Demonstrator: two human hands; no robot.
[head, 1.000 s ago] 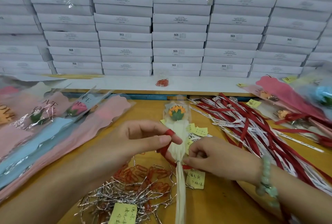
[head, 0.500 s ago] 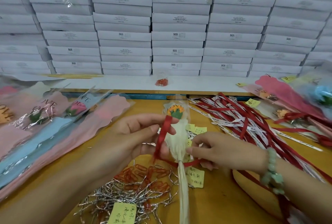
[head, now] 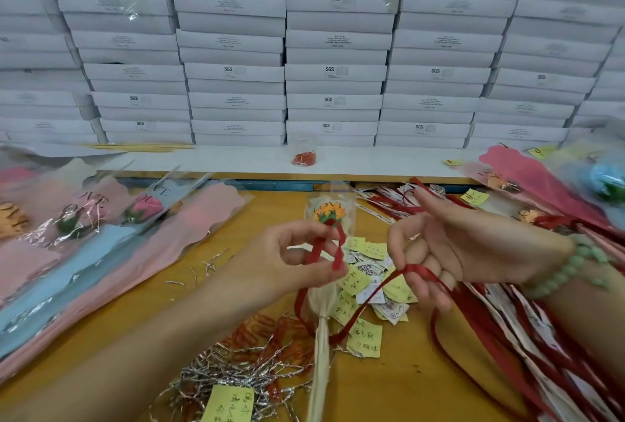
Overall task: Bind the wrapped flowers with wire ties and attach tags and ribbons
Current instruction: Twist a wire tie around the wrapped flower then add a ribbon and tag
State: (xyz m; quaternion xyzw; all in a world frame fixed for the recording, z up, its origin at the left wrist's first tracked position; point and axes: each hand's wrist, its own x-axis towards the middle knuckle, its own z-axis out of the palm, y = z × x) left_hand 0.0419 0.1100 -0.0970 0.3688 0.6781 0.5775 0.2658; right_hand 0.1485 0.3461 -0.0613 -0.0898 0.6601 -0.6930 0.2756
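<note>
A wrapped flower (head: 323, 327) with an orange bloom and cream paper lies upright in the middle of the yellow table. A red ribbon (head: 368, 303) runs around its neck. My left hand (head: 297, 259) pinches a loop of that ribbon just left of the bloom. My right hand (head: 456, 249) pinches the ribbon's other end, lifted to the right. Yellow and white tags (head: 367, 273) lie scattered behind the stem. A heap of silver wire ties (head: 233, 377) sits at the near edge, with orange paper clips (head: 263, 330) beside it.
Pink and blue wrapped flowers (head: 111, 252) fan out on the left. Red ribbons and white strips (head: 507, 320) pile up at the right, under more wrapped flowers (head: 541, 185). White stacked boxes (head: 338, 73) wall the back. A small bag of clips (head: 304, 158) sits on the white ledge.
Both hands have lifted away from the flower's neck and moved apart. The ribbon is now drawn out between them, with a loop in the left hand.
</note>
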